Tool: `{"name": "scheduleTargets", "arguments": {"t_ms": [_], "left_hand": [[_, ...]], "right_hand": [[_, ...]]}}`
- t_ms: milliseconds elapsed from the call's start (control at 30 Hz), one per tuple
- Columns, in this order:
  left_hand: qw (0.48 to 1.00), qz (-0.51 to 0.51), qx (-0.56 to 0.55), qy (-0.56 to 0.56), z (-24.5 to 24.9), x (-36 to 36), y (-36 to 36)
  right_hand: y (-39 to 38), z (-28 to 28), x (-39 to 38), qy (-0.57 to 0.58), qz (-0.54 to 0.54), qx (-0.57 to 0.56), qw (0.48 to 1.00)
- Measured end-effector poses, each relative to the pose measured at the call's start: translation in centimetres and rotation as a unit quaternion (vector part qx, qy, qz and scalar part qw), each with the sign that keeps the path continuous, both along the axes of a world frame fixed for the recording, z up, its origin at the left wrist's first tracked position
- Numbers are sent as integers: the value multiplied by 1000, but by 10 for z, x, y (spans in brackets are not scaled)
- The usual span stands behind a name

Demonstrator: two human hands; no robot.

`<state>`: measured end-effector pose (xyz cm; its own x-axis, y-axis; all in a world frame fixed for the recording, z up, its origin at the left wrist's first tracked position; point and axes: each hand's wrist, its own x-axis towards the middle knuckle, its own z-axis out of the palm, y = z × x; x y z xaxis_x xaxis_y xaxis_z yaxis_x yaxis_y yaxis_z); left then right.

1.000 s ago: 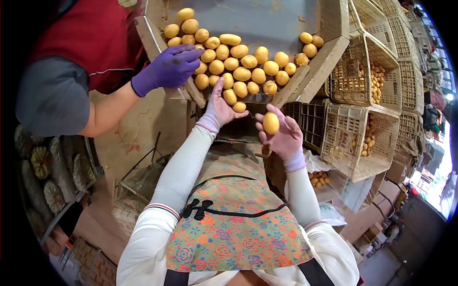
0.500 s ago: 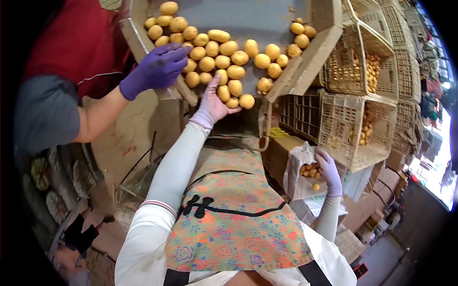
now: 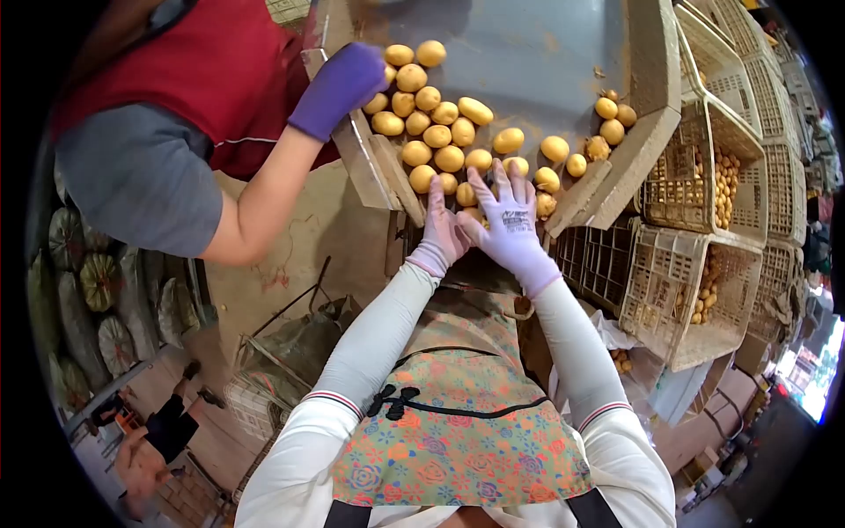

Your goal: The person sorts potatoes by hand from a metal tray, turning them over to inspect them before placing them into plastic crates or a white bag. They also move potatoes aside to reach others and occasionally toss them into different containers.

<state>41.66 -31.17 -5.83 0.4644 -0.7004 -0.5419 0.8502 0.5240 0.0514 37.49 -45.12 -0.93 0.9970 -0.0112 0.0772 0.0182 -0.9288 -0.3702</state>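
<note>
Several yellow potatoes [image 3: 437, 135] lie in the lower part of a grey tray [image 3: 537, 53] with wooden sides. At the tray's near edge, my left hand [image 3: 444, 231] in a light purple glove has its fingers apart against the nearest potatoes. Close beside it, my right hand [image 3: 510, 220], gloved alike, reaches over potatoes with its fingers spread. A few potatoes show between and around the two hands. Parts of those under my fingers are hidden.
A co-worker's purple-gloved hand [image 3: 345, 86] is over the tray's left side. Plastic crates [image 3: 673, 295] with potatoes stand at the right. A bag with small potatoes [image 3: 621, 359] is partly hidden behind my right arm. Long green vegetables [image 3: 132, 295] lie at the far left.
My right hand has moved from the bag up to the tray's near edge, beside my left. The potatoes near my left hand have shifted. The view has swung, moving the scene rightward.
</note>
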Motion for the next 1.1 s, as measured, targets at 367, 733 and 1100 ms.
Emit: {"name": "scheduleTargets", "arguments": {"t_ms": [367,733,1100], "left_hand": [[999,-25,31,-13,-34,-10,6],[990,100,-64,77,-9,-4,-6],[993,111,-30,32,-9,-19,0]], "right_hand": [[16,6,69,-48,60,-89,993],[10,-18,-14,-26,-75,-70,994],[-1,-24,-14,-58,-55,-46,996]]}}
